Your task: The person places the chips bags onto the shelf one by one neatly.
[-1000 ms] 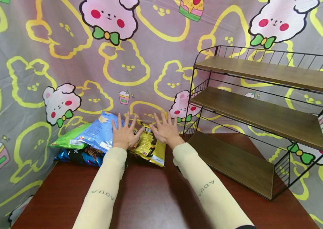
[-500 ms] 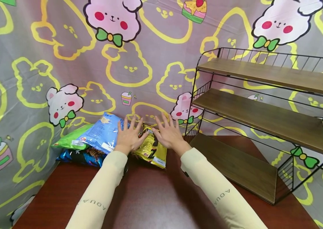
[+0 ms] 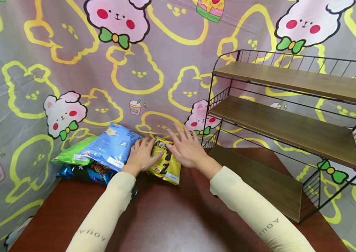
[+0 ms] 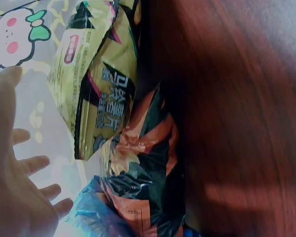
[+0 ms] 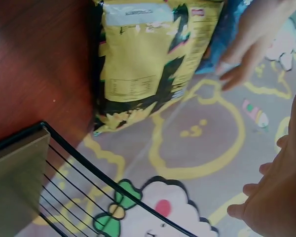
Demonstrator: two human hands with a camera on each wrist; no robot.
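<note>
My left hand [image 3: 141, 156] hovers beside the blue snack bag [image 3: 111, 143] and the yellow-and-black snack bag [image 3: 165, 162], holding nothing. Its fingers are loosely bent in the left wrist view, with the yellow bag [image 4: 106, 84] and an orange-and-black bag [image 4: 148, 168] below. The right hand [image 3: 188, 148] is raised by the yellow bag's right side, fingers spread and apart from it. A green bag [image 3: 75, 154] and a dark blue bag [image 3: 84, 173] lie under the blue one. The orange-and-black bag is hidden in the head view.
A three-tier rack [image 3: 278, 122] with black wire sides and brown boards stands at the right. Patterned cloth [image 3: 140, 77] hangs behind the dark red table [image 3: 165, 217]. Its wire side [image 5: 89, 173] is close to my right hand.
My left hand has lowered towards the bags and its fingers have bent. The right hand stays spread, while its forearm has swung outward to the right. The bags have not visibly moved.
</note>
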